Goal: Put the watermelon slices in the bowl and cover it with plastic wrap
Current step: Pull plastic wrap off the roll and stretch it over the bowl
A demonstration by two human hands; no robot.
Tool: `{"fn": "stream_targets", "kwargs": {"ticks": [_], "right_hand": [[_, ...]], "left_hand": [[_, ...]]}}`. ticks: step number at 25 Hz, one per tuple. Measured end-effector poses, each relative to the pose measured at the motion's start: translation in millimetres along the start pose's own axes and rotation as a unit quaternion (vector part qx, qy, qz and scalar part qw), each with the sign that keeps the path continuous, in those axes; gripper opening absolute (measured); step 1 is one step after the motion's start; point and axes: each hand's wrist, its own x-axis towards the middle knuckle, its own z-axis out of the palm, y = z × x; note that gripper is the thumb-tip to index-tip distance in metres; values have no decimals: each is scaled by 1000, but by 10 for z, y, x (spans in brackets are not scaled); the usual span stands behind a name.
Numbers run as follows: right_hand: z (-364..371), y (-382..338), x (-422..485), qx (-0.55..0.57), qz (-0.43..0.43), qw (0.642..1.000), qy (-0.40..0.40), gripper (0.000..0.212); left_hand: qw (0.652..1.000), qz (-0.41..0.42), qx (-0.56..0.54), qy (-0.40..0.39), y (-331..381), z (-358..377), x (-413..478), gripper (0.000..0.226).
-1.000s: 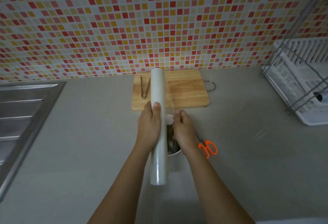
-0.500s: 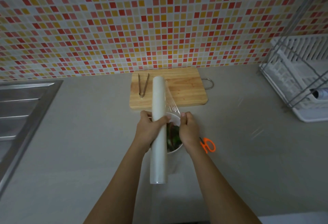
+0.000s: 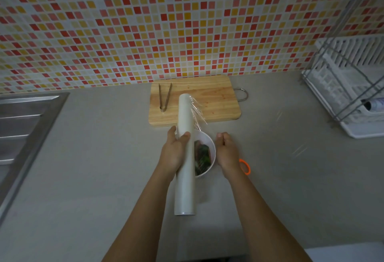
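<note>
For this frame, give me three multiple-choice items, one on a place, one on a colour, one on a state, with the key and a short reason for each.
1. Where do the tongs lie?
A. on the wooden cutting board
B. in the sink
C. inside the bowl

2. What colour are the scissor handles beside the right hand?
A. blue
B. orange
C. black

3. What is the state of the white bowl?
A. empty
B. upside down
C. holding watermelon slices

Key:
1 A, the tongs rest on the left part of the board.
2 B, an orange loop shows just right of the wrist.
3 C, red and green pieces show inside the bowl, next to the plastic wrap roll gripped by the left hand.
</note>
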Motion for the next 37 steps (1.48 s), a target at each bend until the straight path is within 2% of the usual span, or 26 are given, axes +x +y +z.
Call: {"fn": "stream_targets", "kwargs": {"ticks": [5, 9, 11, 13, 15, 16, 19, 22, 24, 26, 31, 33, 35, 37], "right_hand": [[41, 88, 48, -2, 5, 1000, 7, 28], [108, 193, 127, 20, 42, 998, -35, 28], [106, 248, 197, 44, 91, 994, -44, 38], [47, 245, 282, 84, 121, 989, 1, 43], [-10, 136, 382, 115, 98, 987, 46, 41], [-23, 32, 425, 120, 79, 989, 40, 40], [63, -310, 566, 45, 67, 994, -74, 48], [167, -515, 676, 9, 117, 979, -170, 67], [231, -531, 743, 38, 118, 979, -159, 56], [272, -508, 755, 77, 108, 985, -114, 40], [340, -384, 809, 134, 123, 983, -4, 29], [351, -333, 777, 127, 158, 979, -16, 23], [352, -308, 773, 140, 205, 967, -60, 16], [308, -345, 816, 195, 236, 950, -60, 22]], "left_hand": [[982, 114, 120, 87, -24, 171, -76, 56], [971, 137, 144, 135, -9, 281, -116, 53], [969, 140, 149, 136, -4, 287, -111, 54], [970, 139, 148, 134, -13, 283, -108, 56], [971, 138, 146, 132, -32, 289, -110, 56], [971, 137, 147, 131, -38, 297, -109, 55], [971, 136, 145, 132, -37, 317, -114, 53], [973, 136, 138, 127, -23, 303, -110, 53], [972, 137, 139, 128, -18, 305, -108, 53], [972, 139, 141, 130, -21, 311, -117, 52], [977, 117, 114, 138, -55, 296, -163, 49], [977, 123, 111, 137, -65, 284, -181, 48], [975, 129, 121, 135, -75, 286, -195, 49], [973, 133, 130, 134, -87, 288, -195, 49]]}}
